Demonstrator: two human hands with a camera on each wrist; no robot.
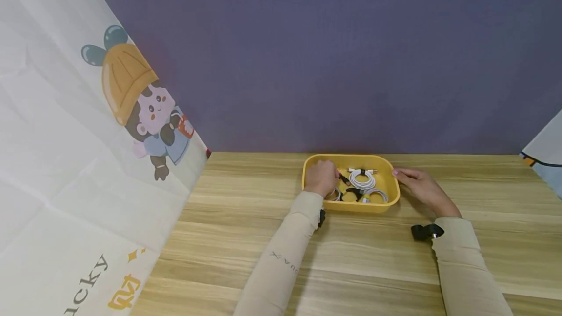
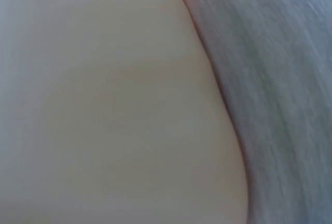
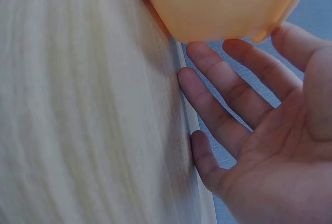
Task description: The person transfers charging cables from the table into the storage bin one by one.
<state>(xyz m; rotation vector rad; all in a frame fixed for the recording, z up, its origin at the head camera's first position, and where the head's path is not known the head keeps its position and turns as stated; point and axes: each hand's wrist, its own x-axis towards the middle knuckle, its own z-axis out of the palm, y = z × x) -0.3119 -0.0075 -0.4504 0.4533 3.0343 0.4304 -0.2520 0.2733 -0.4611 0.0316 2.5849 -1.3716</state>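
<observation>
A yellow plastic basket (image 1: pixel 351 206) stands near the back edge of the wooden table. Inside it lie several coiled cables, among them a white cable (image 1: pixel 362 179) with a black tie, a grey-white cable (image 1: pixel 376 195) and a black cable (image 1: pixel 352 193). My left hand (image 1: pixel 322 178) reaches into the basket's left side with bent fingers; the fingertips are hidden, so whether they grip a cable is unclear. The right hand (image 1: pixel 421 189) holds the basket's right rim between thumb and forefinger. In the right wrist view, that hand's other fingers (image 3: pixel 215 107) spread below the basket wall (image 3: pixel 218 11).
Wooden tabletop (image 1: pixel 246 238) extends around the basket. Behind it rises a dark blue-purple wall (image 1: pixel 333 62). A white sheet with a cartoon figure (image 1: pixel 153 111) hangs at the left. Each sleeve carries a black wrist camera (image 1: pixel 426 231).
</observation>
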